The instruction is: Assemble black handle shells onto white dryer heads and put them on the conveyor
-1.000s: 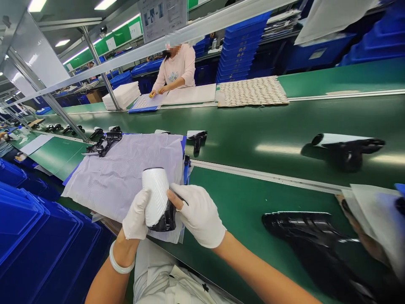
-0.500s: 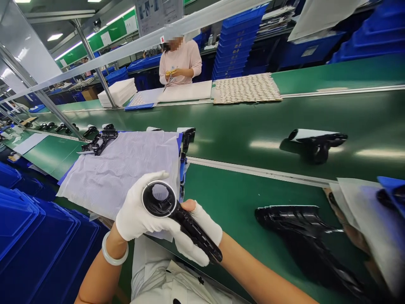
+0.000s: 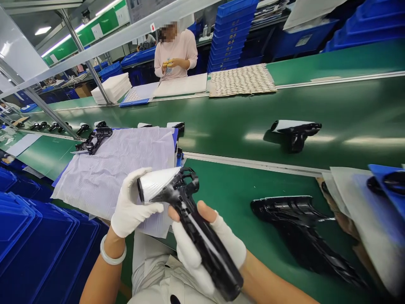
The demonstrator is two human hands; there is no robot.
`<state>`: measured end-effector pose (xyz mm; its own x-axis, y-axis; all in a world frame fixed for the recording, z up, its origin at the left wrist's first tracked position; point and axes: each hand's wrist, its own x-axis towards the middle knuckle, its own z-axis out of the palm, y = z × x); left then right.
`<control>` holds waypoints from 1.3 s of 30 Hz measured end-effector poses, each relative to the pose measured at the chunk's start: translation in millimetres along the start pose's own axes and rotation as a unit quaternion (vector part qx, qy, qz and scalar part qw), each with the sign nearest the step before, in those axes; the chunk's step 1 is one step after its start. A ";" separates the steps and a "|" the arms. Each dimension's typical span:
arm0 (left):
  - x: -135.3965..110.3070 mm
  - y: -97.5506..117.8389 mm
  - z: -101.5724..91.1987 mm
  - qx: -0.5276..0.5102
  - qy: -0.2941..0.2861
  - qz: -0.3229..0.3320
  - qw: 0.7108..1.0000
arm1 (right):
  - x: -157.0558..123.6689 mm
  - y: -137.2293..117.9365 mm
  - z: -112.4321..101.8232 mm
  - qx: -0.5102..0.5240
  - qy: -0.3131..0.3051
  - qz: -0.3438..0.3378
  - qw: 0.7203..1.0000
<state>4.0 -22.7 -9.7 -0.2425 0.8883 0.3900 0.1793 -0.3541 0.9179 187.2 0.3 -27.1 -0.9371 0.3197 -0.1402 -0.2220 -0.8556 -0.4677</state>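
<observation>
My left grip cups the white-sleeved barrel, my right grip closes on the black hair dryer's handle, steadying it.

1. A hair dryer is lying across my left hand and right hand, its nozzle at the left hand and its handle in the right.
2. A cloth sheet is lying ahead of my hands, with a dryer housing resting on its far corner.
3. Another dryer is lying on the near conveyor belt to my right.
4. A third dryer is lying on the far conveyor belt, beyond the rail.
5. A co-worker is standing behind that belt, left of a tray of round parts.
6. Stacked crates are sitting to my left.
</observation>
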 end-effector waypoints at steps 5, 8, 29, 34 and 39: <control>-4.6 -4.4 0.3 -0.020 0.006 -0.003 1.000 | 0.1 -2.5 1.8 -0.030 0.034 -0.009 0.999; -6.8 -4.3 3.0 0.005 0.019 0.004 1.000 | 2.7 -0.9 1.0 -0.021 0.035 -0.003 0.999; -8.4 -4.3 19.6 0.014 0.082 -0.042 0.996 | 4.8 8.8 -4.5 -0.093 0.017 -0.061 0.994; -10.6 4.3 22.8 0.085 0.057 -0.036 0.994 | 5.8 -8.7 -10.4 -0.318 0.080 -0.064 0.943; -13.7 6.7 28.6 0.090 0.066 -0.034 0.993 | 2.3 -24.3 -9.5 -0.451 0.098 0.028 0.887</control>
<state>35.8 -28.9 -11.0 -0.3807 0.8580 0.3448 0.3226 -0.2262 0.9191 193.0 25.7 -24.4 -0.8558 0.4271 -0.2919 0.2107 -0.2275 -0.9507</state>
